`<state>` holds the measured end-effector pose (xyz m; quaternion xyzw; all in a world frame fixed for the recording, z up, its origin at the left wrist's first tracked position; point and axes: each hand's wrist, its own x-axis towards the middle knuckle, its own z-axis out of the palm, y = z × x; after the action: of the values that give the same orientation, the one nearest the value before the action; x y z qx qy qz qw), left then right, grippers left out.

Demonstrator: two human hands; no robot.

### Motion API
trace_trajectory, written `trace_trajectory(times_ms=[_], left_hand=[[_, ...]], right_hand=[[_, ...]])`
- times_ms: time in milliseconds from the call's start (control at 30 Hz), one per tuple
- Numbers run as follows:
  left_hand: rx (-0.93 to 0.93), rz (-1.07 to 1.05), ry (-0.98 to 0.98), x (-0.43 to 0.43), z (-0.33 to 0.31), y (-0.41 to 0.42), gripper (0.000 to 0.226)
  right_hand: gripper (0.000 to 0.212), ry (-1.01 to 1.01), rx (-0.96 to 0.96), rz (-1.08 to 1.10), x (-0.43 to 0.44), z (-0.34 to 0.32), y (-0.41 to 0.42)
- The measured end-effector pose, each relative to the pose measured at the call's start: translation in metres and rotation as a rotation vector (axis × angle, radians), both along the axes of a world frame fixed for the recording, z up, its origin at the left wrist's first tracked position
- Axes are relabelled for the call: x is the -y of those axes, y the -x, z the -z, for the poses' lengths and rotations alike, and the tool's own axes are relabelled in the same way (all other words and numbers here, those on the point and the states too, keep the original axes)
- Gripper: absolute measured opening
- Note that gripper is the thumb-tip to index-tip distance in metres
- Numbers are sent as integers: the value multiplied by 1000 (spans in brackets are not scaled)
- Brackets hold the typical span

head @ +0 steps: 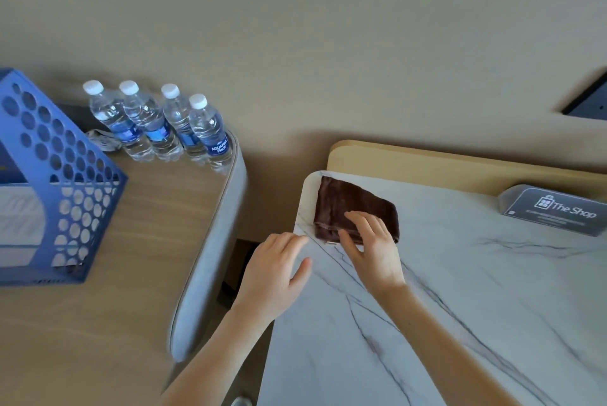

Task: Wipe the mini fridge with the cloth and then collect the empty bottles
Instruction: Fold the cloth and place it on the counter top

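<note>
- Resting its spread fingers on the near edge of the folded brown cloth (354,208), the right hand (371,248) lies flat and has closed on nothing.
- The cloth sits at the far left corner of the marble top (460,290), directly ahead of those fingertips, its long axis running left to right.
- The left hand (276,271) is open too, at the top's left edge, just beside the cloth.
- Four capped bottles (161,123) stand well apart on the wooden table (131,241) by a blue basket (62,182).
- The right hand looks nearer for the grasp.
</note>
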<state>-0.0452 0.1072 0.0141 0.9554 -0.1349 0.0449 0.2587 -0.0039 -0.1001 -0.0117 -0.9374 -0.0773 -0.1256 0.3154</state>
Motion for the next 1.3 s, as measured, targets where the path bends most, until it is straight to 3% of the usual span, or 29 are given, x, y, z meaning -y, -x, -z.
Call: trace_trajectory(times_ms=[200, 433, 667, 800, 1000, 1300], left_hand=[[167, 22, 30, -1, -29, 45, 40], [-3, 59, -6, 1, -2, 127, 40], [10, -28, 13, 32, -8, 167, 38], [69, -139, 88, 52, -35, 177, 39], [134, -146, 115, 58, -61, 203, 40], [83, -15, 20, 14, -38, 303, 39]], right_hand=[[46, 63, 93, 36, 3, -21, 90], [52, 160, -51, 36, 14, 5, 191], [51, 133, -68, -6, 44, -5, 212], [51, 119, -24, -64, 63, -24, 212], [48, 112, 85, -20, 73, -57, 227], [48, 146, 2, 129, 29, -38, 355]])
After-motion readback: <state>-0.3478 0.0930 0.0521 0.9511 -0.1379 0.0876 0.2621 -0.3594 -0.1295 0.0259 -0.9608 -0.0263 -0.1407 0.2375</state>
